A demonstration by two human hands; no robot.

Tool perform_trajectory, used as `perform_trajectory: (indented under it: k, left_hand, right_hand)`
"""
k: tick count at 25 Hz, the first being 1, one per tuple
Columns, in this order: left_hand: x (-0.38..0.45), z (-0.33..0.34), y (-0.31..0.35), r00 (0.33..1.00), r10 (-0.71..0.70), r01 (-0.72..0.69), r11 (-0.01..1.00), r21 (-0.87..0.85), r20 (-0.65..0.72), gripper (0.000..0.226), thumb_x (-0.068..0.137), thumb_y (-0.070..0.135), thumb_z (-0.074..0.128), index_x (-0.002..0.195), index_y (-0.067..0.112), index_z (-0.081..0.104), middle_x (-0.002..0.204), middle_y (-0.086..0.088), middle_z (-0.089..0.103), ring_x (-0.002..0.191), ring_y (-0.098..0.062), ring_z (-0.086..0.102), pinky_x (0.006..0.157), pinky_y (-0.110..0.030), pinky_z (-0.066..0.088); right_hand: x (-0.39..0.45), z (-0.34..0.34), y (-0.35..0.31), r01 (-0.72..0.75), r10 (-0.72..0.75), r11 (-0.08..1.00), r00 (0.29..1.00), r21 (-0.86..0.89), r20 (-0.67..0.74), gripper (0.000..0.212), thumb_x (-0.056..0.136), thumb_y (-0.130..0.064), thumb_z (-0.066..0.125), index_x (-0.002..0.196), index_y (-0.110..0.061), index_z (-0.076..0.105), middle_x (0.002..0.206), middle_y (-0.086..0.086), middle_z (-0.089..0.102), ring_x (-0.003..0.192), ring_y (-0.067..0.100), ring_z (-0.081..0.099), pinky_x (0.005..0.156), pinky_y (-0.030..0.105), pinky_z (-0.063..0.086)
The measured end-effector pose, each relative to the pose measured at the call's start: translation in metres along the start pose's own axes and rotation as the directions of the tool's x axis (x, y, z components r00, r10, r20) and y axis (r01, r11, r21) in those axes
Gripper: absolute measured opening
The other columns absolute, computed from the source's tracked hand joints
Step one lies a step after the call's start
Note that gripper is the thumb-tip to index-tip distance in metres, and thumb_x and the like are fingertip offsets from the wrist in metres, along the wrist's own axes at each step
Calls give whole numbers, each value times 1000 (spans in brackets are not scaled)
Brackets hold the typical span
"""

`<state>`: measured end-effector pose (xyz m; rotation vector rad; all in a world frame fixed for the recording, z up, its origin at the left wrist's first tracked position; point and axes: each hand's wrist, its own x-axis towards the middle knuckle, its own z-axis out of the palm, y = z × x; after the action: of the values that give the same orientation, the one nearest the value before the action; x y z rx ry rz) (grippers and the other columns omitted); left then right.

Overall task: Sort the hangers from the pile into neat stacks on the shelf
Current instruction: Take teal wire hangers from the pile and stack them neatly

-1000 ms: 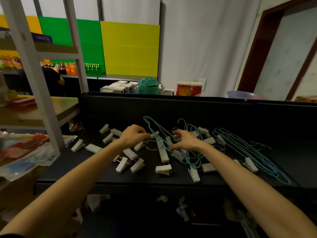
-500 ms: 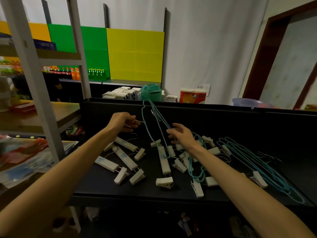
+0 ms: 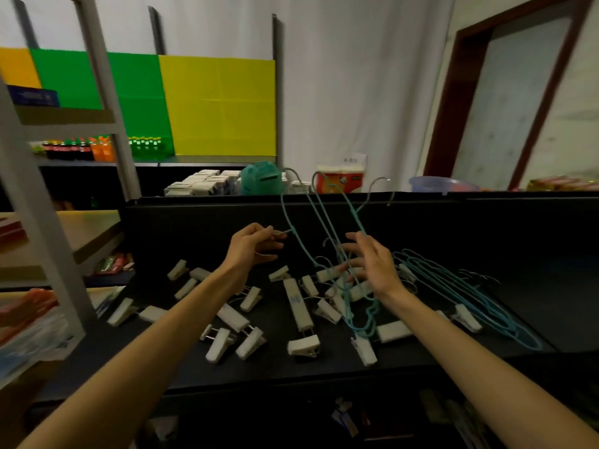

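My left hand point(image 3: 251, 249) pinches the metal hook of a teal wire hanger point(image 3: 309, 226) and holds it up over the black shelf point(image 3: 324, 366). A few tangled teal hangers rise with it, hooks up near the shelf's back panel. My right hand point(image 3: 371, 265) is open with fingers spread, just right of the raised wires, its index finger touching one. Several white clip hangers point(image 3: 296, 307) lie scattered across the shelf below both hands. More teal wire hangers point(image 3: 453, 294) lie flat in a bundle at the right.
A grey shelving upright point(image 3: 35, 228) stands at the left with packets below it. Behind the back panel are white boxes point(image 3: 207, 183), a teal container point(image 3: 262, 178), a red-and-white pack point(image 3: 340, 179) and a purple basin point(image 3: 434, 184). Drink bottles line a far shelf.
The left hand closed on a hanger hook in the pile and lifted it, dragging teal hangers upward. The right hand left the pile and opened beside the raised wires.
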<state>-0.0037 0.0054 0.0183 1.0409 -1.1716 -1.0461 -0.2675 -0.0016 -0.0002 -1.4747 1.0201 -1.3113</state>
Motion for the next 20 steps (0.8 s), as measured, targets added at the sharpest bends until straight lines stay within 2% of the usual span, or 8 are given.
perform_trajectory:
  k: [3,6,9,13,17,20]
  left_hand:
    - [10,69,-5,987,-51,58,997,-42,150,20,102,17,55,83,13,56,101,-8,78,90,-17,74,68,-31,60]
    - [16,160,-14,966,-70,91,993,-74,247,25,102,15,55,78,14,52,96,-8,78,86,-19,75,66,-33,59]
    - [15,267,-24,950,-111,135,989,-65,290,25,102,15,55,78,13,54,91,-9,77,82,-22,73,64,-35,58]
    - [0,427,-38,919,-261,304,947,-108,294,14,101,12,55,88,9,60,84,-11,74,73,-21,68,57,-32,58]
    - [-6,560,-56,922,-212,244,968,-62,325,10,99,13,60,93,6,65,88,-13,77,75,-19,70,68,-35,58]
    - [4,637,-64,935,-109,101,994,42,338,16,100,13,59,85,8,64,93,-16,76,82,-24,72,71,-39,58]
  right_hand:
    - [-19,-70,-7,-152,157,987,983,54,-98,34,105,-40,45,114,-14,65,107,7,75,72,28,73,56,35,59]
    - [-45,-148,-9,-172,173,985,961,27,-213,25,103,-28,53,115,-11,65,112,10,72,69,23,73,56,32,58]
    - [-71,-239,-8,-224,212,975,925,-4,-316,23,101,-22,58,119,-12,66,116,8,71,75,22,74,59,33,60]
    - [-99,-372,-7,-289,257,957,873,-15,-415,15,98,-22,62,111,-16,66,117,9,69,79,23,74,64,34,59]
    - [-125,-502,-6,-335,267,939,849,-73,-456,41,92,-14,70,131,-10,57,110,11,71,80,23,75,63,35,62]
    - [-144,-590,-7,-321,226,941,828,-104,-514,45,99,-13,60,141,-16,46,105,11,75,77,32,76,59,35,60]
